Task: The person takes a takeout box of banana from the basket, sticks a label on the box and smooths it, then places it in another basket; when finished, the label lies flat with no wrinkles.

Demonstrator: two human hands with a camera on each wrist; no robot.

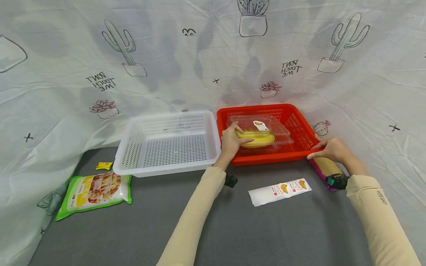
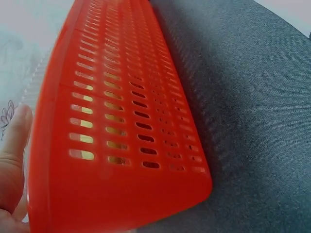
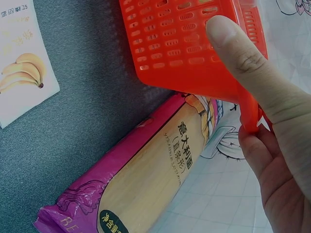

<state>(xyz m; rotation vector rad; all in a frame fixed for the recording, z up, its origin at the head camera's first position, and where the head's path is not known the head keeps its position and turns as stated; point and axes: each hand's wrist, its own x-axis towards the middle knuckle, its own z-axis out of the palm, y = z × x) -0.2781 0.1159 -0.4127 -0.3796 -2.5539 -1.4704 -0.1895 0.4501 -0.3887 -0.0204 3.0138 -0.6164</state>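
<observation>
A clear plastic box [image 1: 281, 133] with yellow fruit inside and a banana sticker [image 1: 260, 125] on its lid sits in the red basket [image 1: 266, 159]. My left hand [image 1: 230, 140] holds the box's left end, thumb towards the front and fingers over the top. In the left wrist view its fingers [image 2: 18, 131] show past the basket's rim, which hides much of the hand. My right hand [image 1: 332, 149] grips the basket's front right corner. The right wrist view shows the thumb [image 3: 240, 51] over the basket wall and the other fingers curled under the rim.
A purple-edged spaghetti pack [image 3: 150, 165] lies under the right hand, beside the basket. Banana-printed label sheets [image 1: 279, 191] lie in front. To the left stand a white basket [image 1: 173, 168], a green-edged food bag [image 1: 96, 192] and a small yellow packet [image 1: 104, 166].
</observation>
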